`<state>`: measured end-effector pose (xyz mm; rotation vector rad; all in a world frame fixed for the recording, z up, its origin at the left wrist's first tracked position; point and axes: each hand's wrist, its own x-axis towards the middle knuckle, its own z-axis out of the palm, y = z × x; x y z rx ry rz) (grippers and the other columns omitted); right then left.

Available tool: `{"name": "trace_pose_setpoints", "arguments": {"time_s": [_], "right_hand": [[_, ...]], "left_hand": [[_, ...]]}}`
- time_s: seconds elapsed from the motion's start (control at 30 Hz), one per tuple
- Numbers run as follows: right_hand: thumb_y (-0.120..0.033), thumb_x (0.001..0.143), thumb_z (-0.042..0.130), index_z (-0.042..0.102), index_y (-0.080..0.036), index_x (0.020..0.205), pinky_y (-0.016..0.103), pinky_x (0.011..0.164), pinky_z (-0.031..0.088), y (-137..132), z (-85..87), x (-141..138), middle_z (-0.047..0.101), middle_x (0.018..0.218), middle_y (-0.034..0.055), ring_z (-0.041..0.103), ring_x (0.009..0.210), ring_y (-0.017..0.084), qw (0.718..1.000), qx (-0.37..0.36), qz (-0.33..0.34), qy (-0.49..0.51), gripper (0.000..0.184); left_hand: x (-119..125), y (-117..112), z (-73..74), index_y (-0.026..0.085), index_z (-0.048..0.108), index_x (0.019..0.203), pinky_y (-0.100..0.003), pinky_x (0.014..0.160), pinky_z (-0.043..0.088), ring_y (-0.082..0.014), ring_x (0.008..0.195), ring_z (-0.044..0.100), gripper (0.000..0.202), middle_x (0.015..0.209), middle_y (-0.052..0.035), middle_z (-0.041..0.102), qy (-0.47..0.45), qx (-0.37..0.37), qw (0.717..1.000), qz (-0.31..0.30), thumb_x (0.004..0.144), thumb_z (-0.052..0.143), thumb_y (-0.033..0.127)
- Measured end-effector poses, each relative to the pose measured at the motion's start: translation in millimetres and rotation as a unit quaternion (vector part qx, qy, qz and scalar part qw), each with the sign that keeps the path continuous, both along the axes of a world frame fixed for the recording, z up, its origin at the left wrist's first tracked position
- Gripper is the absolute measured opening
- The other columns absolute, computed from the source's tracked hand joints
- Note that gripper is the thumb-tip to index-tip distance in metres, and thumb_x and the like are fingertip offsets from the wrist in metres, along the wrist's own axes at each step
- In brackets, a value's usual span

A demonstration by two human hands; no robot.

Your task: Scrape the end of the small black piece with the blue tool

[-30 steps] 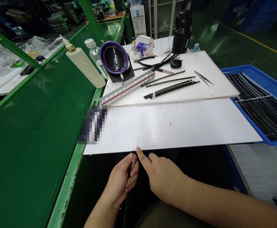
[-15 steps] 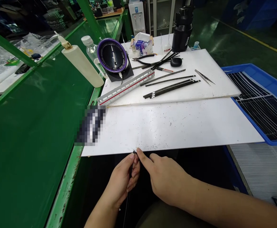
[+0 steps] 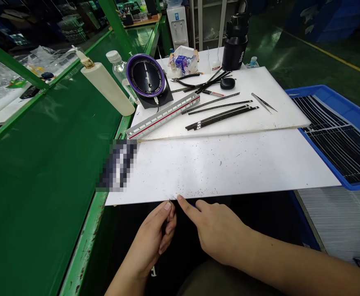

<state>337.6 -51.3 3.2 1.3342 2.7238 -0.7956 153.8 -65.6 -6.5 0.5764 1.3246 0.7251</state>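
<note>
My left hand is closed in a pinch in front of the near edge of the white board. Between its thumb and finger shows the tip of a thin dark strip; the rest is hidden in the hand. My right hand is just to the right, its index finger stretched out to the board's edge with the fingertip touching there. The other fingers curl under the palm and the thumb is hidden; I see nothing held. Tiny dark shavings lie near that fingertip.
On a thick white slab lie black strips, tweezers, cutting pliers and a scale ruler. A purple-rimmed fan and black bottle stand behind. At right, a blue tray holds several strips. A green partition borders the left.
My left hand has moved slightly left and down, away from my right fingertip, with the strip in it. My right index finger stays at the board's edge.
</note>
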Motion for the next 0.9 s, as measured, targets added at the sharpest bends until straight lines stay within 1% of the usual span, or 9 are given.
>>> {"name": "trace_pose_setpoints", "arguments": {"time_s": [0.1,0.2,0.33,0.4,0.47,0.57,0.67,0.8,0.9], "right_hand": [[-0.010,0.088,0.038,0.030,-0.023,0.155,0.036,0.062,0.048,-0.5,-5.7,16.5,0.061,0.089,0.0045,0.058,0.066,0.020,0.993,-0.021,-0.025,0.115,0.070],[-0.007,0.090,0.033,0.022,-0.022,0.157,0.034,0.066,0.050,4.7,-9.6,34.7,0.057,0.087,0.0032,0.056,0.068,0.017,0.964,0.005,-0.088,0.252,0.070],[-0.004,0.093,0.034,0.019,-0.026,0.158,0.031,0.068,0.051,29.6,-10.8,62.4,0.057,0.087,0.0022,0.056,0.074,0.016,0.901,0.176,-0.141,0.371,0.070],[-0.004,0.092,0.037,0.023,-0.025,0.157,0.032,0.070,0.052,45.4,-12.7,79.0,0.058,0.090,0.0036,0.058,0.081,0.017,0.877,0.272,-0.167,0.360,0.069],[-0.005,0.092,0.039,0.027,-0.022,0.156,0.035,0.074,0.053,58.2,-17.0,95.1,0.059,0.095,0.0062,0.059,0.089,0.020,0.866,0.327,-0.214,0.311,0.068],[-0.007,0.091,0.040,0.033,-0.020,0.154,0.043,0.084,0.052,68.4,-26.3,111.5,0.059,0.110,0.0110,0.059,0.102,0.025,0.871,0.338,-0.260,0.243,0.065],[-0.007,0.092,0.039,0.038,-0.021,0.152,0.045,0.094,0.051,72.1,-34.5,115.6,0.059,0.122,0.0112,0.056,0.113,0.026,0.888,0.319,-0.245,0.225,0.061],[-0.008,0.094,0.038,0.046,-0.023,0.147,0.044,0.095,0.052,75.2,-39.2,111.3,0.063,0.121,0.0080,0.058,0.110,0.024,0.916,0.273,-0.197,0.216,0.056],[-0.010,0.096,0.036,0.047,-0.022,0.146,0.046,0.093,0.054,75.0,-38.3,110.1,0.063,0.119,0.0094,0.058,0.108,0.025,0.923,0.244,-0.199,0.220,0.053]], "left_hand": [[-4.0,-2.5,7.7,0.019,0.053,0.076,-0.015,0.036,0.026,-0.0046,0.040,0.032,0.037,0.056,0.0058,0.046,0.087,0.033,0.996,0.007,0.089,0.056,0.053],[-5.5,-4.1,13.1,0.018,0.058,0.079,-0.016,0.039,0.028,-0.0060,0.042,0.034,0.038,0.055,0.0039,0.048,0.087,0.029,0.995,0.037,0.091,0.050,0.053],[-3.3,-2.3,17.1,0.017,0.054,0.069,-0.017,0.039,0.026,-0.0061,0.042,0.030,0.038,0.055,0.0029,0.045,0.016,-0.012,0.999,0.047,0.090,0.048,0.048],[-1.6,-1.1,18.2,0.018,0.051,0.067,-0.018,0.039,0.023,-0.0061,0.042,0.028,0.037,0.055,0.0032,0.043,-0.014,-0.025,0.999,0.045,0.091,0.048,0.045],[-0.4,-0.8,18.8,0.018,0.050,0.066,-0.018,0.039,0.022,-0.0063,0.042,0.026,0.037,0.055,0.0033,0.042,-0.037,-0.032,0.998,0.045,0.092,0.047,0.044],[0.2,-2.3,18.2,0.018,0.049,0.065,-0.018,0.039,0.020,-0.0066,0.043,0.023,0.038,0.055,0.0031,0.040,-0.063,-0.033,0.997,0.044,0.093,0.044,0.043],[1.3,-4.0,16.9,0.018,0.048,0.066,-0.019,0.039,0.020,-0.0070,0.044,0.021,0.038,0.056,0.0035,0.038,-0.092,-0.029,0.995,0.040,0.094,0.045,0.045],[8.1,-4.3,18.2,0.019,0.046,0.068,-0.020,0.041,0.021,-0.0076,0.046,0.021,0.038,0.059,0.0037,0.037,-0.115,-0.012,0.993,0.029,0.094,0.045,0.046],[14.4,-3.8,20.9,0.019,0.047,0.068,-0.020,0.043,0.026,-0.0086,0.049,0.025,0.039,0.060,0.0031,0.039,-0.076,0.028,0.997,0.022,0.094,0.046,0.048]]}}
